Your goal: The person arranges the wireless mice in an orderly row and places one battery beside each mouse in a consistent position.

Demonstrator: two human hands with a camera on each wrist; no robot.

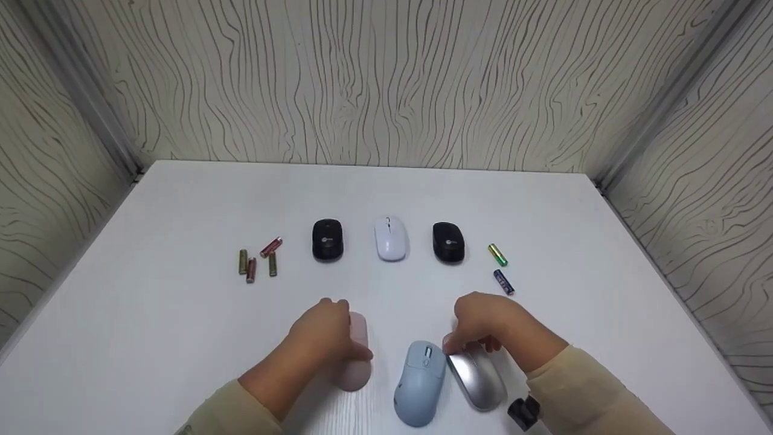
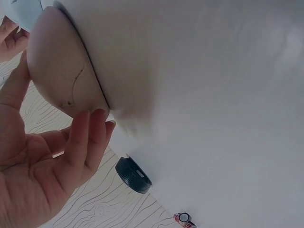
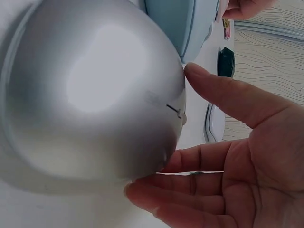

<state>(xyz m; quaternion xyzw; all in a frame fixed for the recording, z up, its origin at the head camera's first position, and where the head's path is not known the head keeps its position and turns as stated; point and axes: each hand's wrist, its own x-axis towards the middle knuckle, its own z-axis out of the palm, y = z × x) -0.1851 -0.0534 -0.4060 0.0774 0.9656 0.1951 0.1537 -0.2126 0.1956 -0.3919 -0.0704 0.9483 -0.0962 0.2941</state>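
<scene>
My left hand [image 1: 323, 329] holds a pink computer mouse [image 1: 355, 377], thumb on its right side and fingers about its far end. In the left wrist view the pink mouse [image 2: 59, 61] stands with its flat base along the white table. With my right hand [image 1: 488, 317] I grip the far end of a silver mouse [image 1: 481, 380] between thumb and fingers; its shiny back [image 3: 95, 90] fills much of the right wrist view. Between these two a light blue mouse [image 1: 420, 386] lies on the table, close beside the silver one.
Farther back stand a black mouse [image 1: 327, 240], a white mouse [image 1: 391, 240] and another black mouse [image 1: 449, 243] in a row. Several batteries [image 1: 251, 270] lie at the left; a green battery [image 1: 498, 254] and a blue battery [image 1: 503, 282] lie at the right. Patterned walls [image 1: 362, 84] enclose the table.
</scene>
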